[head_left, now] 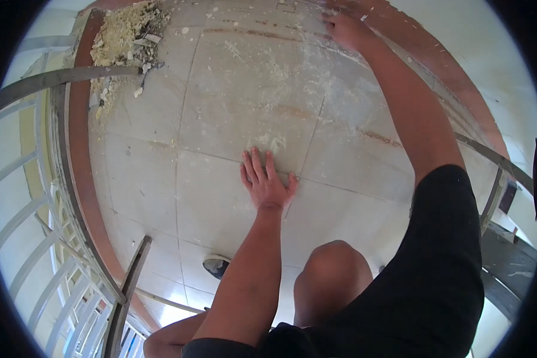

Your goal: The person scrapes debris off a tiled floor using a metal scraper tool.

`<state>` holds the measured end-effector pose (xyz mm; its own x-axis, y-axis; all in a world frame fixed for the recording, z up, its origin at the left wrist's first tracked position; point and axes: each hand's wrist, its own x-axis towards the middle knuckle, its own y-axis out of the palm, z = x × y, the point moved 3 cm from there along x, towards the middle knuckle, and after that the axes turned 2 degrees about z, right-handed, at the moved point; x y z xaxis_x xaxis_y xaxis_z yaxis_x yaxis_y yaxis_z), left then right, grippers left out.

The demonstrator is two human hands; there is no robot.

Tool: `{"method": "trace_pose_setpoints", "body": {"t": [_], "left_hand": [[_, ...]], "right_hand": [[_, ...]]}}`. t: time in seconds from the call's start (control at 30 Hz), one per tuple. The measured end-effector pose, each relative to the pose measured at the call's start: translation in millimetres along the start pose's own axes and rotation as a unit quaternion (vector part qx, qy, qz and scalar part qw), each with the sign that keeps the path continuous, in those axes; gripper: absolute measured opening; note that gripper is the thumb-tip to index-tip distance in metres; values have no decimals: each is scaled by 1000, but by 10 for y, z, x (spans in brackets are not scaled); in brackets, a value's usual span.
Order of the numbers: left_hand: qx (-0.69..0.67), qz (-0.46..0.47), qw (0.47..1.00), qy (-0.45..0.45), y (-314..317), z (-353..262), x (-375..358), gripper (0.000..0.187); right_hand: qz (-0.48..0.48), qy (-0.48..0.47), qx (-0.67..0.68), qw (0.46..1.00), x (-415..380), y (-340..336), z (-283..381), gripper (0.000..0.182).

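Note:
My left hand (pixel 267 186) lies flat on the tiled floor (pixel 238 107), palm down with its fingers spread, and holds nothing. At the far end of my reach, my right hand (pixel 347 31) is low by the reddish-brown skirting (pixel 420 39) along the wall. Its fingers look curled in, but they are small and partly blurred, so whatever they hold cannot be made out. Whitish smears and rusty streaks mark the tiles between the two hands.
A heap of crumbly yellowish rubble (pixel 128 36) sits in the far left corner. A wooden bar (pixel 71 75) juts in near it, and another wooden post (pixel 134 271) stands lower left. White railings (pixel 15 170) line the left. Dark planks (pixel 507 262) lie at right. My shoe (pixel 216 265) and bent knee are below.

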<state>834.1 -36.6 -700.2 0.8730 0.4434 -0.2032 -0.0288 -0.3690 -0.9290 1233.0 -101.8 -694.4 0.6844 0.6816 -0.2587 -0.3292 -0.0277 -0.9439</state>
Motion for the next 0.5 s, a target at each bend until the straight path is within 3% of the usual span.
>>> {"method": "trace_pose_setpoints", "body": {"t": [0.03,0.07,0.13,0.23,0.37,0.43,0.5], "left_hand": [[-2,-9,1000,5,4,-21,107,77],[1,-1,1000,4,8,-22,125,78],[9,19,1000,-9,-7,15,-6,78],[9,14,1000,-2,12,1,21,78],[7,17,1000,-1,31,-12,40,78],[10,17,1000,-4,9,22,-10,78],[1,-2,1000,11,20,13,4,78]], "right_hand": [[-68,-22,-1,997,-50,-52,-58,40],[-68,-18,0,998,-102,-157,-66,40],[98,13,37,994,-167,-284,-7,38],[34,2,40,999,71,-338,81,36],[43,-1,48,998,25,-324,-11,35],[72,-67,11,995,44,-228,-110,35],[69,-37,-29,997,121,-435,53,35]]}}
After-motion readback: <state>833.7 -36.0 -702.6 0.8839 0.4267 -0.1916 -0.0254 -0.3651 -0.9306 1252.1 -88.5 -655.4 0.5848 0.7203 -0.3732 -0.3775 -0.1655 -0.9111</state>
